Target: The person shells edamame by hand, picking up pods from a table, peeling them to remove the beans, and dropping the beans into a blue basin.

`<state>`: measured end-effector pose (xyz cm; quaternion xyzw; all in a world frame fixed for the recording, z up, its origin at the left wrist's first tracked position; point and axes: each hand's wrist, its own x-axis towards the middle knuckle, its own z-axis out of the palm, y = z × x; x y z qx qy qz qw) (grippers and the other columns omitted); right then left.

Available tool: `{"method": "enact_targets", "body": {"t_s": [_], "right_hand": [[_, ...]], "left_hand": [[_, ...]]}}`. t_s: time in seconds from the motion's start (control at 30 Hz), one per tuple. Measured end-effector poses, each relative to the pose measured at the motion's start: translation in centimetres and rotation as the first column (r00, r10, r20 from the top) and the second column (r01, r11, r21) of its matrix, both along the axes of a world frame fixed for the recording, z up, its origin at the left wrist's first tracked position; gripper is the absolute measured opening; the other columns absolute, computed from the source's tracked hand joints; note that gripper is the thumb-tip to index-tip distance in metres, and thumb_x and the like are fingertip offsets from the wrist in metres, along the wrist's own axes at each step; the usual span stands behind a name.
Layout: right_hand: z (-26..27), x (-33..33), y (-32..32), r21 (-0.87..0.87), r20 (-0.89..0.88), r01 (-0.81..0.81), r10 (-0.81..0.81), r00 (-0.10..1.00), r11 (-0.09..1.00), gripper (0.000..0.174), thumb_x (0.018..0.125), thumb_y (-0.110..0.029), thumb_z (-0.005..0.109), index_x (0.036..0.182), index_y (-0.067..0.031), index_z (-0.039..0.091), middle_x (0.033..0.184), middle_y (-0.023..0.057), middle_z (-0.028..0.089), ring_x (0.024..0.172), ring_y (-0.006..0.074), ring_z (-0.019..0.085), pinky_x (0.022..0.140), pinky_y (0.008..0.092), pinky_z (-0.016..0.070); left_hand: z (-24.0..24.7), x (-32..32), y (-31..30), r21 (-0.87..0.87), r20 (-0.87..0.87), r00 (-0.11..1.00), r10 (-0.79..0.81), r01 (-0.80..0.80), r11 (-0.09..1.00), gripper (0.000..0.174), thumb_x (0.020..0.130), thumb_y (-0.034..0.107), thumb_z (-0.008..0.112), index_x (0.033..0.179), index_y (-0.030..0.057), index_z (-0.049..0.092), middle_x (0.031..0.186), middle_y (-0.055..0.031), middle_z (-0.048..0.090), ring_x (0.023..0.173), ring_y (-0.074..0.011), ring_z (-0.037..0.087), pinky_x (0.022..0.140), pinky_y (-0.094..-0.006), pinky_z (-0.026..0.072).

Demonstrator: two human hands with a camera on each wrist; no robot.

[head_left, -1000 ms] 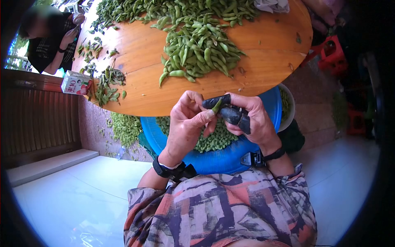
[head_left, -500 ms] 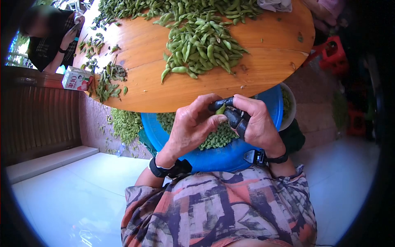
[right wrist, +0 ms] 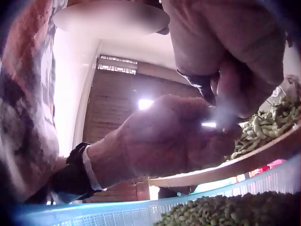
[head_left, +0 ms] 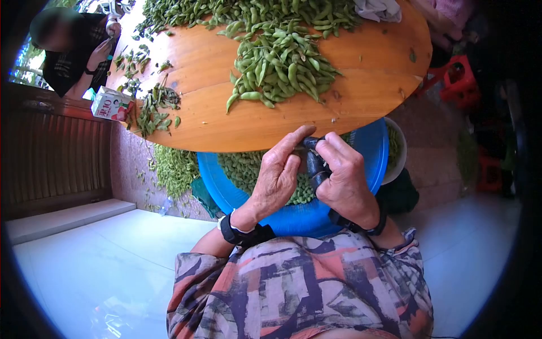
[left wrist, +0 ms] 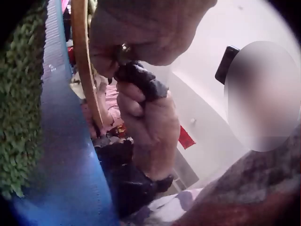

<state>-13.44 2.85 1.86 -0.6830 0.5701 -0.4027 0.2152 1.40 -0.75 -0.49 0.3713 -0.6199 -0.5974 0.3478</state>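
Note:
My left hand and right hand meet over a blue basin of shelled green beans. Black coverings wrap the right thumb and forefinger, which are bent toward the left fingertips. In the left wrist view a small yellow-green bit of a soybean pod shows between the left fingers and the black-wrapped right thumb. Both hands pinch there; the fingers hide most of the pod. From the right wrist view, the left hand reaches in under the right hand, fingertips together.
A wooden table stands just beyond the basin, bearing a heap of soybean pods, leafy scraps, a drink carton and a white cloth. Empty-looking pods lie on the floor at left. Another person sits at the far left.
The pod, plainly visible between the hands earlier, is now mostly hidden by fingers. My left forefinger has straightened toward the right fingertips, and the left hand has moved slightly right.

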Motion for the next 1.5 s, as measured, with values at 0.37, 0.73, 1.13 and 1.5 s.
{"method": "enact_targets", "body": {"t_s": [0.37,0.73,1.13,1.5], "right_hand": [[0.6,-2.3,0.4,0.161,0.031,-0.087,0.083,0.996,0.983,0.026,0.069,0.008,0.059,0.094,0.0036,0.061,0.083,0.0179,0.056,0.076,0.0378,0.057,0.065,0.0383,0.0458],[2.4,-8.0,2.7,0.547,0.6,-0.03,-0.366,0.712,0.837,0.017,0.091,-0.014,0.05,0.084,-0.0071,0.064,0.064,0.0003,0.056,0.051,0.0044,0.051,0.045,0.0206,0.0366],[7.5,-9.8,2.0,0.283,0.05,0.281,-0.307,0.95,0.917,0.039,0.081,0.003,0.053,0.118,-0.0003,0.065,0.082,0.0073,0.067,0.075,0.0114,0.061,0.07,0.025,0.0468],[3.9,-1.7,-4.5,0.387,0.278,-0.121,0.009,0.96,0.914,0.032,0.085,-0.002,0.057,0.114,-0.0073,0.069,0.063,0.0027,0.049,0.057,0.0076,0.043,0.052,0.0271,0.0357]], "left_hand": [[-0.4,-0.7,0.2,0.363,-0.239,0.971,-0.022,0.11,0.925,0.06,0.086,0.002,0.035,0.145,0.0029,0.039,0.097,-0.0011,0.053,0.064,-0.0042,0.035,0.059,-0.0191,0.0307],[-0.3,2.3,-0.7,-0.044,0.057,0.876,-0.479,0.481,0.875,0.058,0.081,-0.012,0.046,0.137,0.0055,0.047,0.096,-0.013,0.063,0.085,-0.0231,0.063,0.076,-0.0328,0.0507],[1.3,5.1,-10.4,-0.719,0.505,0.795,0.335,0.174,0.673,0.028,0.078,-0.005,0.06,0.105,0.0009,0.064,0.091,-0.0143,0.057,0.085,-0.0336,0.062,0.075,-0.0401,0.0508],[0.4,4.9,-10.3,-0.828,0.388,0.794,0.468,0.077,0.556,0.022,0.084,-0.001,0.061,0.105,0.0009,0.06,0.093,-0.0131,0.059,0.083,-0.0301,0.061,0.072,-0.0378,0.0506]]}}
